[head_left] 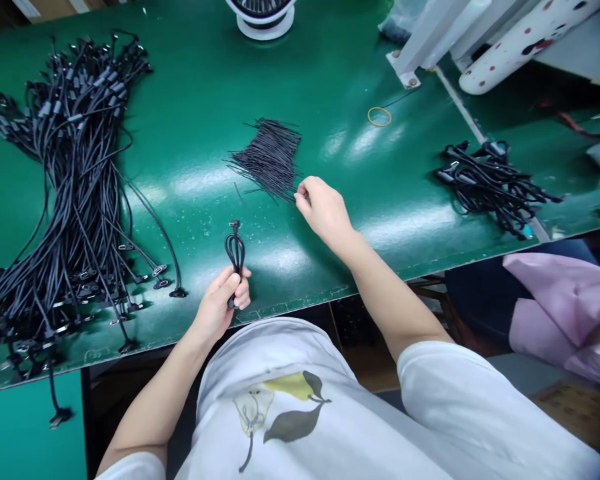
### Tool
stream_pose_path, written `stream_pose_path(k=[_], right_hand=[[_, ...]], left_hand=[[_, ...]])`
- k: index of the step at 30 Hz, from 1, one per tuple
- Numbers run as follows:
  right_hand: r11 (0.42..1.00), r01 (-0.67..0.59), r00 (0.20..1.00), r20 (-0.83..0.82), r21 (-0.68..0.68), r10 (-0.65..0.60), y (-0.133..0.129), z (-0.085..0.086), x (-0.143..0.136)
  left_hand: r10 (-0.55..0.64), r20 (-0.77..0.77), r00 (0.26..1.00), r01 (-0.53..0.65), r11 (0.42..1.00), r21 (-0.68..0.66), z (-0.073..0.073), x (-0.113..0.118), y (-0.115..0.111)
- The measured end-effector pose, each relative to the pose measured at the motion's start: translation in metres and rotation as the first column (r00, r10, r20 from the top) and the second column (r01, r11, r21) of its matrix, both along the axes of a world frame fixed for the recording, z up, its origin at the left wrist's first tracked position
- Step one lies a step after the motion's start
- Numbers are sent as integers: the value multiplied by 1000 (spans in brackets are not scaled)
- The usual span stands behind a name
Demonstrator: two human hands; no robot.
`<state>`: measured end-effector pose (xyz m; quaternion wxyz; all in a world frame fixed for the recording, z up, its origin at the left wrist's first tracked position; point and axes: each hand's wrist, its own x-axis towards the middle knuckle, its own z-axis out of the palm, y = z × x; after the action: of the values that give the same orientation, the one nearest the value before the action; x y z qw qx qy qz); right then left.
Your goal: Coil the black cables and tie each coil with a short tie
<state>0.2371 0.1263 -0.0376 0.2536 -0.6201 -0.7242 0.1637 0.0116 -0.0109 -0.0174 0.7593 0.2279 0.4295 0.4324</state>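
A folded black cable (pixel 235 250) stands up out of my left hand (pixel 225 293), whose fingers wrap round its lower part near the table's front edge. One connector shows at the top of the loops. My right hand (pixel 325 207) is at the lower right corner of a pile of thin black ties (pixel 270 159), thumb and fingertips pinched together. What those fingertips hold, if anything, is too small to make out. A single loose tie lies left of the pile's lower edge.
A big heap of long black cables (pixel 80 167) covers the left of the green table (pixel 190 107). Folded cables (pixel 495 183) lie at the right, a yellow ring (pixel 379 117) behind them. A white round stand (pixel 265 25) is at the back. Someone's pink clothing (pixel 560 307) shows at right.
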Motion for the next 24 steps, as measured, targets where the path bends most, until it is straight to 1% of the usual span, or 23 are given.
stream_pose_path(k=[1,2,3,4,5,6,7,8,9,10,11,13,16,18,20,21,22,24], right_hand=[[999,-37,992,-123,-32,32,-13,3,-4],[990,-115,963,-255,-85,90,-28,5,-10],[965,-228,912,-377,-133,163,-44,6,-18],[924,-347,851,-468,-160,239,-60,7,-26],[883,-442,800,-515,-160,308,-74,7,-34],[856,-500,774,-513,-135,371,-87,6,-41],[851,-517,778,-463,-88,424,-97,6,-47],[861,-508,805,-372,-29,462,-104,6,-52],[869,-494,837,-251,37,486,-108,6,-55],[862,-496,855,-117,101,506,-110,7,-58],[839,-522,850,14,156,526,-110,9,-59],[762,-610,791,221,218,570,-108,14,-59],[625,-737,669,413,257,618,-103,19,-56],[515,-804,588,525,297,616,-100,19,-54],[399,-857,514,593,325,620,-97,17,-54],[356,-876,483,609,326,630,-96,17,-54],[331,-890,455,621,313,638,-96,17,-55],[307,-917,398,659,256,638,-97,18,-57]], left_hand=[[0,13,1000,0,1000,7,0,1,0],[-4,28,1000,4,1000,14,0,2,-1],[-10,41,999,9,1000,21,0,3,-1],[-16,46,999,15,1000,26,0,4,-1],[-26,38,999,24,999,31,-2,5,-2],[-35,14,999,34,998,43,-3,5,-2],[-43,-31,999,45,997,68,-5,5,-3],[-42,-98,994,53,993,104,-7,5,-3],[-30,-175,984,56,988,146,-9,5,-4],[-11,-252,968,59,981,185,-11,4,-4],[13,-318,948,59,975,215,-12,4,-5],[52,-393,918,48,970,240,-13,4,-5],[59,-393,918,32,975,222,-14,3,-5],[-5,-359,933,76,980,184,-18,1,-4],[-125,-353,927,183,974,137,-23,-4,-4],[-180,-366,913,236,965,115,-26,-7,-4],[-217,-379,900,271,958,95,-29,-9,-4],[-245,-371,896,287,956,63,-32,-11,-6]])
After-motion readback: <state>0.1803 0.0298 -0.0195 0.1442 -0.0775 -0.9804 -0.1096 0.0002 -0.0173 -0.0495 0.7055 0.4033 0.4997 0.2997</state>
